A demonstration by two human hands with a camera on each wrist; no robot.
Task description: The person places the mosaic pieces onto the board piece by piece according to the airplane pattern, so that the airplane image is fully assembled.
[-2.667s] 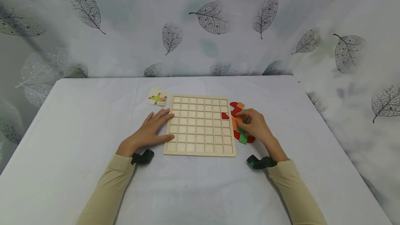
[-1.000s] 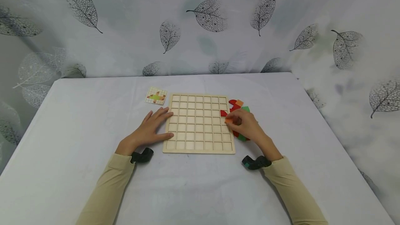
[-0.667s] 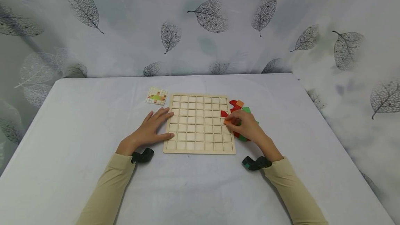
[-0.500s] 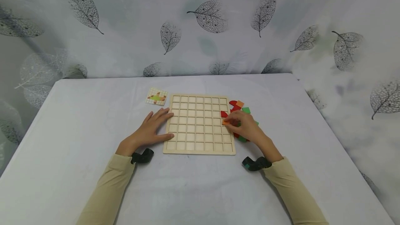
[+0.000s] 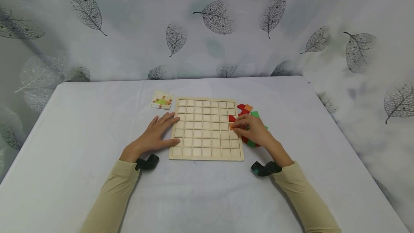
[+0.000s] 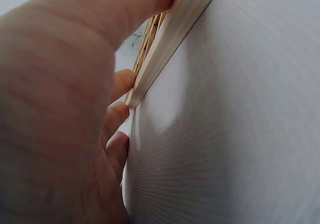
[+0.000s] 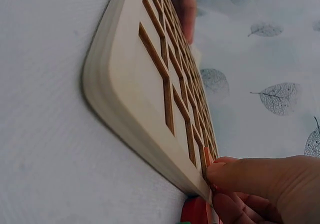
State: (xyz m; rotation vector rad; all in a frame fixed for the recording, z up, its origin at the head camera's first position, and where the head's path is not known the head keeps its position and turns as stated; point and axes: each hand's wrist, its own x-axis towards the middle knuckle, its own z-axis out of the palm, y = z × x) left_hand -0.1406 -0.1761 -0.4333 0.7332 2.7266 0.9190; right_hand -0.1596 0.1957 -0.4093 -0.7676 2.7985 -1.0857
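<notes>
A wooden grid board [image 5: 206, 159] lies flat on the table. My left hand [image 5: 158, 135] rests at its left edge, fingers spread; in the left wrist view the thumb and fingertips touch the board's side. At the right column, my right hand [image 5: 255, 128] pinches an orange square tile [image 5: 231, 126] between thumb and fingers. The tile sits over the cell just below a red quarter-round tile [image 5: 231, 118], which lies in its own cell. In the right wrist view the orange tile [image 7: 207, 155] stands partly tilted at the cell, its lower part hidden by the thumb.
Loose red, orange and green tiles [image 5: 254, 114] lie along the board's right side, partly under my right hand. A pattern card [image 5: 162, 100] with a coloured figure on a grid lies beyond the board's upper left corner. A leaf-printed cloth hangs behind the table.
My right hand has taken an orange square from the loose tiles and moved it left onto the board, settling below the red tile. The left hand has stayed in place.
</notes>
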